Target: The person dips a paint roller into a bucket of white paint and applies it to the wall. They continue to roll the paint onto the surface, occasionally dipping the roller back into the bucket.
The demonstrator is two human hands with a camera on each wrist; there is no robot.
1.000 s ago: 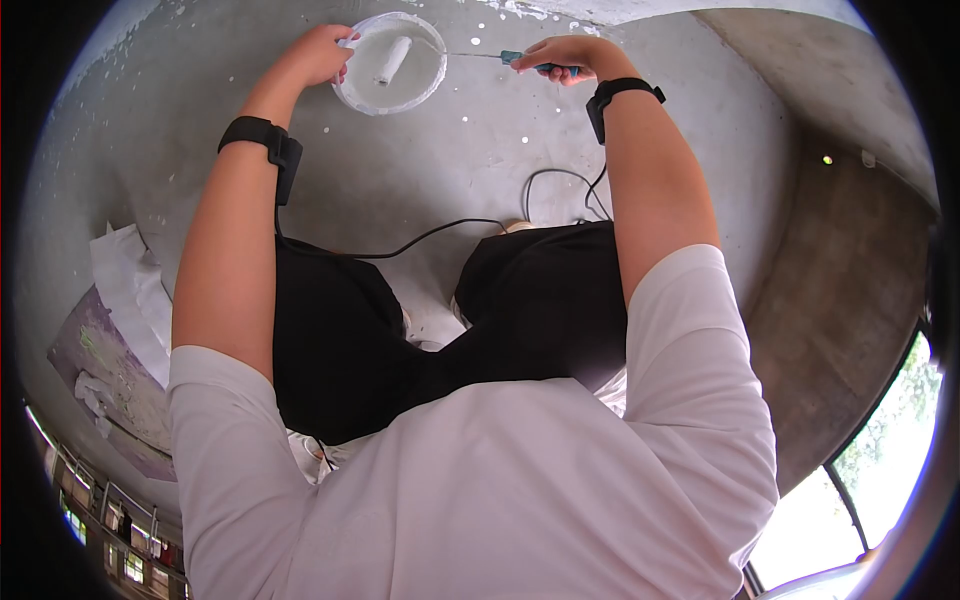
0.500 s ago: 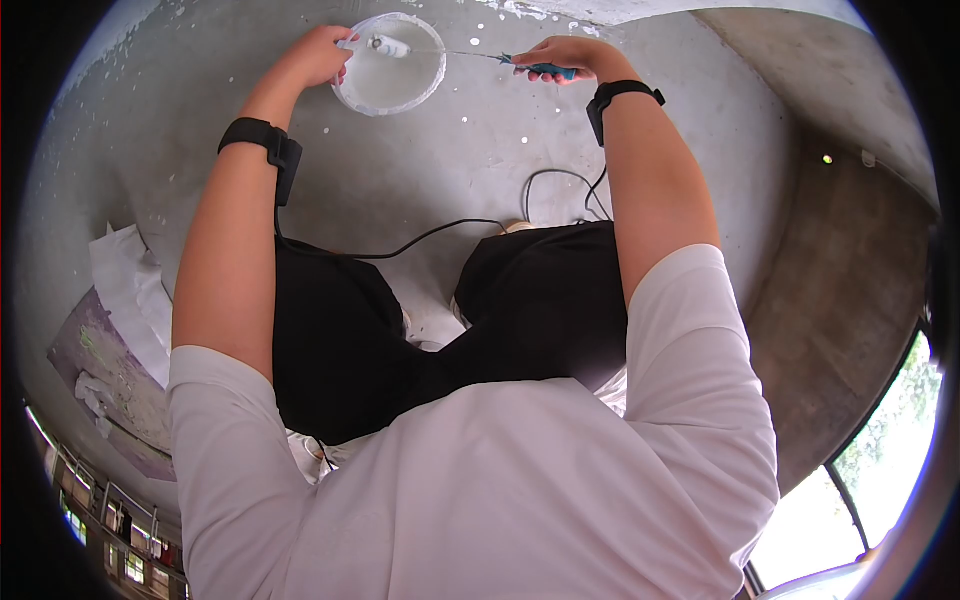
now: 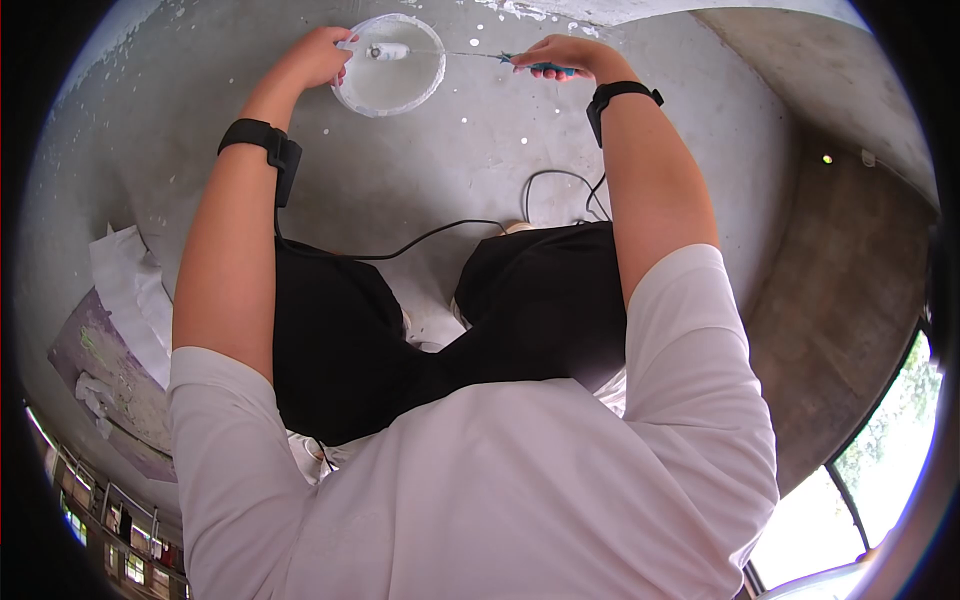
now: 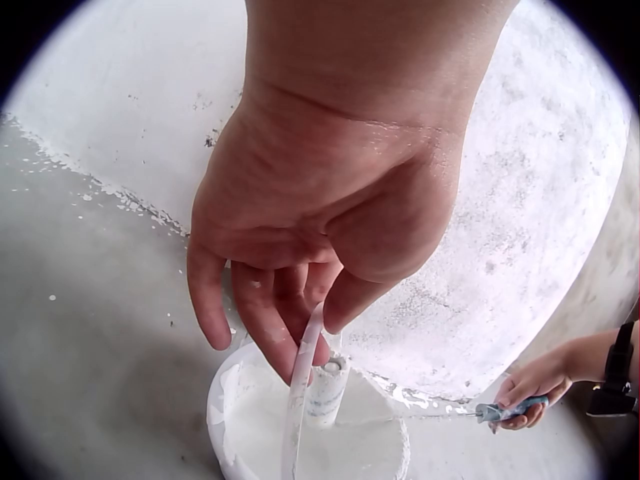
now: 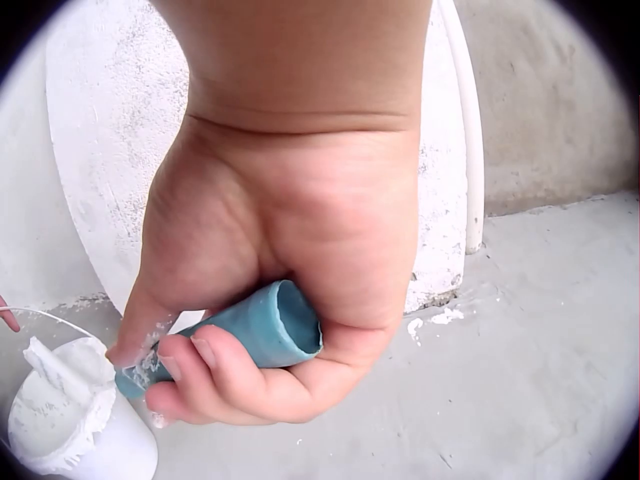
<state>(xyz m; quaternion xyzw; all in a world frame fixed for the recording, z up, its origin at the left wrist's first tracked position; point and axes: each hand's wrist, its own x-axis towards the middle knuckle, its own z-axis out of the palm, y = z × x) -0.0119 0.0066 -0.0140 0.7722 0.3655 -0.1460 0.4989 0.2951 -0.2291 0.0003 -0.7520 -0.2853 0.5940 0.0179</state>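
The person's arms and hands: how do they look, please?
Both arms have short white sleeves and black wristbands with black boxes. A black cable runs from the left box. The left hand and right hand wear no gloves; the right has white specks.

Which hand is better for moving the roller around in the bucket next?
Probably the right hand: it grips the blue handle of the roller, whose head is inside the bucket. The left hand pinches the bucket's white handle, so it seems better placed for steadying.
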